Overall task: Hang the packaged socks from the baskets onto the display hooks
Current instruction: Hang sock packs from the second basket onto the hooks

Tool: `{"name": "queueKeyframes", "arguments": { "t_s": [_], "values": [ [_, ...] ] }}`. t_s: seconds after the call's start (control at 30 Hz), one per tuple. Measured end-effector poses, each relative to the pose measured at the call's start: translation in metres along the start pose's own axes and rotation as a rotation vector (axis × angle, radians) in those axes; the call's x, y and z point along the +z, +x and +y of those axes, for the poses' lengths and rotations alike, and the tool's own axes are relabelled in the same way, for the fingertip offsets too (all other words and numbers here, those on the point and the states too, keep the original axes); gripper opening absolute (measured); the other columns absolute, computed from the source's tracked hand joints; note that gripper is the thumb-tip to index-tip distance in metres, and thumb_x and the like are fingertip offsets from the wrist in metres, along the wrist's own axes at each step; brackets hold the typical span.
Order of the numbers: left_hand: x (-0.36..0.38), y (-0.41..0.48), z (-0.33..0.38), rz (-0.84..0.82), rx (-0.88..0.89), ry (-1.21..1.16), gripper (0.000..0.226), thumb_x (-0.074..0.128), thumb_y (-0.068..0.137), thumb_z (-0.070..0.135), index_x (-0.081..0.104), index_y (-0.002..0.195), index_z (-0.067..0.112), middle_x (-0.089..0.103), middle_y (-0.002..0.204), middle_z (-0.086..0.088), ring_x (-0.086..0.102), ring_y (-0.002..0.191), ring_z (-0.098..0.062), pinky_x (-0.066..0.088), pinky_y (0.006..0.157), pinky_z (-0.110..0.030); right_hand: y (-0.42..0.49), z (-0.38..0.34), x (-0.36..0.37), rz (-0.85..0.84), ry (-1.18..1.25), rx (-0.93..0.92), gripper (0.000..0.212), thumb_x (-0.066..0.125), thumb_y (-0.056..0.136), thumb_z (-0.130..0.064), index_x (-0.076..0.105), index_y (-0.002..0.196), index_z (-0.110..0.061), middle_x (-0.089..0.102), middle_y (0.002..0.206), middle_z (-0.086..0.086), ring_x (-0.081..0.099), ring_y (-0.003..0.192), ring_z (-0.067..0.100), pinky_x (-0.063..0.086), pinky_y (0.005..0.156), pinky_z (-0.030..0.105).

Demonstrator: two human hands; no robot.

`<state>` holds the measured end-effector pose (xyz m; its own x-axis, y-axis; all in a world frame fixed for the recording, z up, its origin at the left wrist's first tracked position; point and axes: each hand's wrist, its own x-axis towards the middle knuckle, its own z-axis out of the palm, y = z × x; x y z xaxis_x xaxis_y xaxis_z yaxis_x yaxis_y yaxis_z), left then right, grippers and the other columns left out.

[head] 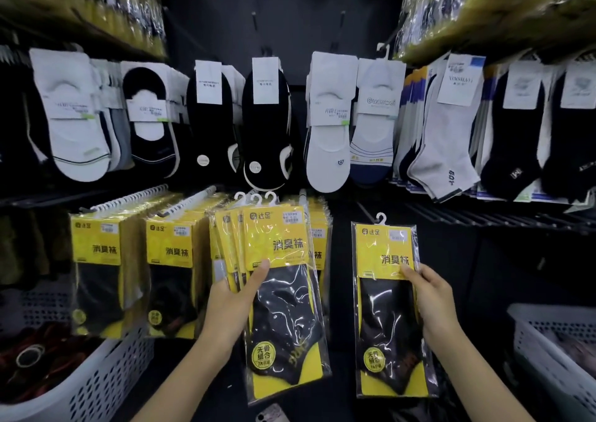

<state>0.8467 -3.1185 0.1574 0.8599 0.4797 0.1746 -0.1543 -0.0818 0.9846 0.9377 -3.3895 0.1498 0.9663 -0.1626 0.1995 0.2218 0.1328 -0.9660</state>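
My left hand grips a fanned stack of yellow-and-black sock packs with white plastic hangers at their tops, held up in front of the lower row. My right hand holds a single sock pack of the same kind by its right edge, its white hanger pointing up, free of any hook. Full display hooks to the left carry matching yellow packs. More such packs hang behind the stack in my left hand.
Rows of white, black and grey socks hang on the upper hooks. A white perforated basket with dark items sits at lower left, another basket at lower right. Bare wire hooks run along the right of the lower row.
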Motion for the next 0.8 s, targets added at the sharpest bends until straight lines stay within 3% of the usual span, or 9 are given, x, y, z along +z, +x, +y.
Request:
{"name": "queueKeyframes", "arguments": {
  "t_s": [0.13, 0.23, 0.33, 0.4, 0.5, 0.53, 0.6, 0.7, 0.8],
  "values": [
    [-0.001, 0.000, 0.002, -0.017, -0.034, 0.004, 0.077, 0.066, 0.052, 0.074, 0.061, 0.095, 0.009, 0.069, 0.100, -0.014, 0.065, 0.096, -0.022, 0.047, 0.097, -0.045, 0.007, 0.000, 0.002, -0.023, -0.041, 0.010, 0.021, 0.062, 0.091, -0.019, 0.065, 0.072, -0.012, 0.068, 0.070, -0.001, 0.063, 0.067, 0.013, 0.048, 0.063, 0.026],
    [-0.001, 0.001, 0.002, -0.023, -0.040, -0.011, 0.075, 0.066, 0.055, 0.073, 0.059, 0.092, 0.009, 0.067, 0.098, -0.010, 0.064, 0.098, -0.025, 0.047, 0.096, -0.043, 0.019, 0.002, 0.008, -0.015, -0.089, 0.039, 0.019, 0.061, 0.092, -0.018, 0.066, 0.075, -0.012, 0.069, 0.079, 0.006, 0.064, 0.068, 0.015, 0.050, 0.060, 0.026],
    [0.003, 0.000, 0.000, -0.016, -0.044, -0.031, 0.046, 0.067, 0.063, 0.065, 0.055, 0.080, 0.024, 0.060, 0.082, 0.003, 0.060, 0.081, -0.010, 0.043, 0.071, -0.024, 0.034, 0.009, 0.012, 0.004, -0.096, 0.101, 0.013, 0.064, 0.090, -0.022, 0.068, 0.081, -0.013, 0.071, 0.092, 0.008, 0.065, 0.085, 0.020, 0.053, 0.079, 0.036],
    [0.005, -0.002, 0.000, -0.021, -0.051, -0.005, 0.038, 0.065, 0.067, 0.063, 0.048, 0.075, 0.030, 0.049, 0.073, 0.012, 0.048, 0.068, -0.001, 0.037, 0.063, -0.020, 0.040, 0.016, 0.013, 0.030, -0.053, 0.190, 0.014, 0.068, 0.086, -0.027, 0.069, 0.090, -0.013, 0.070, 0.098, 0.008, 0.065, 0.090, 0.021, 0.052, 0.081, 0.036],
    [0.005, -0.003, -0.005, -0.070, -0.079, 0.036, 0.067, 0.061, 0.064, 0.070, 0.058, 0.113, 0.023, 0.060, 0.106, 0.005, 0.056, 0.099, -0.010, 0.042, 0.099, -0.035, 0.043, 0.029, 0.010, 0.148, 0.029, 0.269, 0.020, 0.068, 0.087, -0.024, 0.065, 0.101, -0.010, 0.067, 0.112, 0.012, 0.062, 0.103, 0.025, 0.050, 0.088, 0.035],
    [0.004, -0.003, -0.008, -0.071, -0.094, 0.039, 0.079, 0.061, 0.067, 0.070, 0.052, 0.127, 0.019, 0.057, 0.120, 0.003, 0.053, 0.112, -0.014, 0.036, 0.104, -0.037, 0.041, 0.031, 0.009, 0.208, 0.038, 0.263, 0.020, 0.066, 0.089, -0.021, 0.065, 0.103, -0.008, 0.065, 0.117, 0.013, 0.061, 0.106, 0.025, 0.048, 0.089, 0.034],
    [0.005, -0.003, -0.011, -0.085, -0.111, 0.033, 0.086, 0.062, 0.067, 0.070, 0.047, 0.134, 0.018, 0.054, 0.127, 0.003, 0.049, 0.117, -0.015, 0.036, 0.097, -0.032, 0.032, 0.032, 0.010, 0.264, -0.006, 0.234, 0.024, 0.064, 0.090, -0.019, 0.064, 0.110, -0.006, 0.061, 0.123, 0.011, 0.056, 0.115, 0.025, 0.046, 0.097, 0.036],
    [0.012, -0.009, -0.012, -0.136, -0.107, 0.008, 0.071, 0.063, 0.055, 0.072, 0.059, 0.109, 0.026, 0.064, 0.112, 0.007, 0.057, 0.106, -0.012, 0.041, 0.084, -0.028, 0.006, 0.021, 0.024, 0.040, 0.019, 0.155, 0.016, 0.058, 0.094, -0.024, 0.062, 0.105, -0.014, 0.064, 0.114, 0.005, 0.061, 0.109, 0.022, 0.050, 0.091, 0.034],
    [0.026, -0.013, -0.014, -0.165, -0.118, 0.013, 0.066, 0.066, 0.055, 0.070, 0.064, 0.104, 0.027, 0.071, 0.100, 0.009, 0.062, 0.102, -0.013, 0.047, 0.089, -0.031, -0.024, -0.001, 0.046, -0.223, 0.016, 0.045, 0.024, 0.056, 0.092, -0.035, 0.065, 0.105, -0.017, 0.072, 0.099, -0.002, 0.068, 0.089, 0.012, 0.054, 0.070, 0.021]
  ]
}}
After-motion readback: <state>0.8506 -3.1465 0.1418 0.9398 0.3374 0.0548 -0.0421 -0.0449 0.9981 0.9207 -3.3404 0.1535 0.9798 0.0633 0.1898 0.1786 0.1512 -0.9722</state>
